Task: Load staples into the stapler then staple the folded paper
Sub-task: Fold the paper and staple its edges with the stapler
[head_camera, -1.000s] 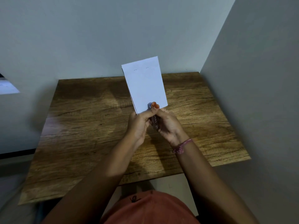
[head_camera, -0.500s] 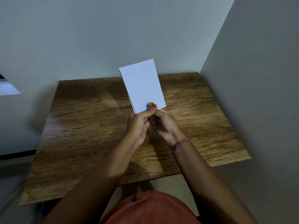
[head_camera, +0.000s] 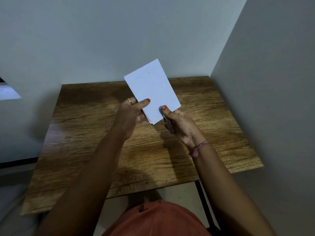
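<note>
A folded white paper [head_camera: 153, 89] is held up above the wooden table [head_camera: 95, 133], tilted to the left, with small staple marks near its top and right side. My left hand [head_camera: 132, 114] pinches its lower left edge between thumb and fingers. My right hand [head_camera: 179, 124] grips a small dark stapler [head_camera: 169, 124], whose jaws sit at the paper's lower right edge under my thumb. Most of the stapler is hidden in my palm.
Walls close in behind the table and on its right side [head_camera: 264, 82]. A pale window or sheet [head_camera: 7, 91] shows at the far left. A dark table leg [head_camera: 204, 201] stands below the front edge.
My left hand has slid from the paper's bottom edge to its left edge. The paper has tilted left and a new staple shows on its right side. The stapler is lower on the right edge.
</note>
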{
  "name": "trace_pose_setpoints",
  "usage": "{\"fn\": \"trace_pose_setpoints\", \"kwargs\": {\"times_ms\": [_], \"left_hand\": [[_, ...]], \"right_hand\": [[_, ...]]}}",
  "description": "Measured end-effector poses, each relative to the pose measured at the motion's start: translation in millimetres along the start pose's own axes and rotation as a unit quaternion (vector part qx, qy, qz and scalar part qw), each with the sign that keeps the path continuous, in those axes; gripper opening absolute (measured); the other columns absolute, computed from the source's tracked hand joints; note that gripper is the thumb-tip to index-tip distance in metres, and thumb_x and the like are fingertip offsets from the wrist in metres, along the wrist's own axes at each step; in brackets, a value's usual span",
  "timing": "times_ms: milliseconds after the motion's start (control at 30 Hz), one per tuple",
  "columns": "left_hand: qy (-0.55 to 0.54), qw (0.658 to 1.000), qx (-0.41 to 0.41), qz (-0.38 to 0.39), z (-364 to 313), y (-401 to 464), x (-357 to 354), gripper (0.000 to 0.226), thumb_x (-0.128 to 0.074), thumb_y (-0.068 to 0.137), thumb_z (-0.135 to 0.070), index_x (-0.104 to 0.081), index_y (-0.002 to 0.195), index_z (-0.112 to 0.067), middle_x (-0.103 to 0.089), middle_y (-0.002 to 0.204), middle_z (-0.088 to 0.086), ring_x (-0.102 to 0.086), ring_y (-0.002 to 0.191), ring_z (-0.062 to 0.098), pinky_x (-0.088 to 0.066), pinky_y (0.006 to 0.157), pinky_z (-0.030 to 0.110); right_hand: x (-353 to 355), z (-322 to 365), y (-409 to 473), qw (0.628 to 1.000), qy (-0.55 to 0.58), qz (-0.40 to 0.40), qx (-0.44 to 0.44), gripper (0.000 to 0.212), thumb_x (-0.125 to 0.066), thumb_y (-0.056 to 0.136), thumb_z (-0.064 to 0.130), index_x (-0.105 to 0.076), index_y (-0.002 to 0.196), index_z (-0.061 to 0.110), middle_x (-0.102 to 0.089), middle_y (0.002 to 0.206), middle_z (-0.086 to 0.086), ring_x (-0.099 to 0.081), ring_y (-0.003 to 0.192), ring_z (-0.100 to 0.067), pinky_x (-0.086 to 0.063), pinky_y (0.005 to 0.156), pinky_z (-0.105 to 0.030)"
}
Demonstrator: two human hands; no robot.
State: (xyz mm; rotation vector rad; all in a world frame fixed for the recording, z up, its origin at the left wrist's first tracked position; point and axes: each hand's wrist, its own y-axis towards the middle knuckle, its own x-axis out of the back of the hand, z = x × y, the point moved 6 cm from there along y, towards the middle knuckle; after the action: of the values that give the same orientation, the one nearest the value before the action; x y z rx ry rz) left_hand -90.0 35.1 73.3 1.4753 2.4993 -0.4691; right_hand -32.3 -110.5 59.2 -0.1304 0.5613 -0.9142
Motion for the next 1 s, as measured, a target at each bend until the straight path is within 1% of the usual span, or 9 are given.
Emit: {"fn": "trace_pose_setpoints", "kwargs": {"times_ms": [67,133,300,467,600,667,767,900,1000], "left_hand": [[0.023,1.000,-0.012,-0.013,-3.8,0.2,4.8,0.025,-0.065,0.088,-0.014,-0.065,0.113,-0.010,-0.072,0.113,0.002,-0.068,0.104,0.021,-0.057,0.082,0.037],[0.020,0.999,-0.023,-0.021,-6.5,-1.2,6.0,0.027,-0.066,0.087,-0.013,-0.065,0.113,-0.009,-0.071,0.113,0.003,-0.068,0.103,0.019,-0.057,0.079,0.034],[-0.039,0.998,-0.036,-0.038,-5.0,-4.9,7.0,0.020,-0.067,0.086,-0.008,-0.068,0.106,-0.007,-0.073,0.109,0.007,-0.069,0.102,0.020,-0.057,0.073,0.028],[-0.101,0.994,-0.021,-0.048,4.5,-6.5,6.8,0.015,-0.069,0.082,-0.002,-0.068,0.095,-0.009,-0.072,0.109,0.008,-0.069,0.103,0.023,-0.058,0.076,0.032],[-0.194,0.979,0.006,-0.060,17.8,-6.8,0.2,0.035,-0.067,0.081,0.005,-0.059,0.112,-0.009,-0.073,0.108,0.008,-0.070,0.100,0.024,-0.058,0.077,0.033],[-0.227,0.971,0.023,-0.074,26.4,-9.3,-5.5,0.036,-0.066,0.082,0.005,-0.058,0.115,-0.007,-0.072,0.108,0.011,-0.070,0.099,0.024,-0.059,0.076,0.030],[-0.274,0.955,0.054,-0.095,41.1,-15.2,-18.3,0.041,-0.064,0.085,0.001,-0.054,0.124,-0.001,-0.067,0.117,0.017,-0.070,0.098,0.023,-0.058,0.081,0.029],[-0.288,0.949,0.061,-0.110,51.9,-21.9,-31.6,0.040,-0.065,0.085,-0.003,-0.053,0.124,0.000,-0.067,0.101,0.015,-0.068,0.076,0.014,-0.057,0.068,0.023],[-0.286,0.947,0.044,-0.137,52.5,-23.8,-30.7,0.044,-0.068,0.083,-0.002,-0.053,0.124,0.003,-0.065,0.105,0.017,-0.068,0.079,0.016,-0.057,0.069,0.023]], "right_hand": [[2.9,-0.2,0.9,0.999,0.022,0.027,-0.016,0.008,-0.070,0.081,0.023,-0.073,0.081,0.016,-0.072,0.076,0.003,-0.065,0.065,-0.007,-0.054,0.052,-0.020],[7.4,-0.8,1.3,0.999,-0.001,0.039,-0.021,0.011,-0.071,0.074,0.031,-0.075,0.071,0.021,-0.072,0.078,0.004,-0.068,0.073,-0.005,-0.055,0.063,-0.021],[13.9,-8.7,1.5,0.998,0.013,0.054,-0.015,0.019,-0.073,0.069,0.034,-0.075,0.084,0.021,-0.073,0.089,0.003,-0.068,0.084,-0.007,-0.052,0.066,-0.020],[17.6,-13.0,0.9,0.997,0.058,0.050,-0.003,0.027,-0.072,0.071,0.031,-0.070,0.094,0.018,-0.071,0.091,-0.002,-0.069,0.082,-0.008,-0.052,0.066,-0.020],[18.2,-16.3,0.0,0.993,0.110,0.041,0.000,0.026,-0.069,0.074,0.027,-0.066,0.098,0.016,-0.071,0.096,-0.002,-0.069,0.086,-0.010,-0.054,0.066,-0.022],[16.2,-18.5,-0.9,0.990,0.135,0.041,0.000,0.029,-0.068,0.075,0.027,-0.064,0.101,0.014,-0.070,0.098,-0.003,-0.068,0.087,-0.011,-0.054,0.066,-0.023],[9.3,-22.5,-2.0,0.986,0.160,0.043,-0.002,0.029,-0.067,0.076,0.029,-0.063,0.101,0.014,-0.068,0.098,-0.005,-0.067,0.087,-0.011,-0.053,0.067,-0.023],[-1.7,-24.4,-2.2,0.980,0.192,0.047,-0.003,0.024,-0.068,0.076,0.028,-0.063,0.094,0.013,-0.066,0.094,-0.006,-0.065,0.085,-0.012,-0.053,0.069,-0.021],[-3.5,-23.9,-2.6,0.978,0.205,0.049,0.005,0.023,-0.068,0.077,0.027,-0.064,0.094,0.012,-0.066,0.094,-0.007,-0.065,0.086,-0.014,-0.053,0.072,-0.022]]}}
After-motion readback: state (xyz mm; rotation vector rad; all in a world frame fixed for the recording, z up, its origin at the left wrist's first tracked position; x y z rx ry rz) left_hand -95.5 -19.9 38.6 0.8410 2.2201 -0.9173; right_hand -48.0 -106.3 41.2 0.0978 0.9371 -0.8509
